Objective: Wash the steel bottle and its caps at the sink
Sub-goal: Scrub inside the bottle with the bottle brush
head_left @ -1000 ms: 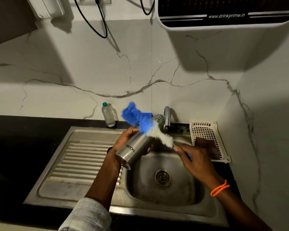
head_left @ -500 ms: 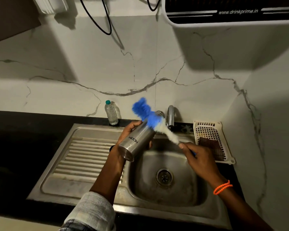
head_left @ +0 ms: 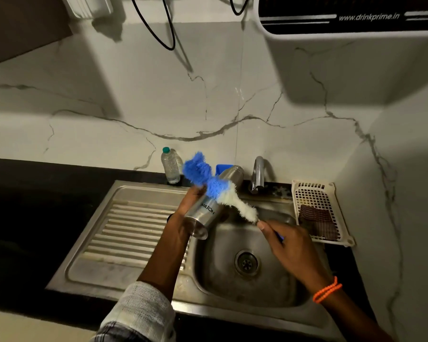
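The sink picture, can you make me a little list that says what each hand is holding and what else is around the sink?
left hand: grips the steel bottle, tilted over the sink
right hand: holds the handle of the bottle brush
brush: blue and white bristles lie across the bottle's outside
tap: no water seen running
plastic bottle: upright by the wall, green cap on
white basket: right of the sink, dark scrub pad inside
caps: cannot tell
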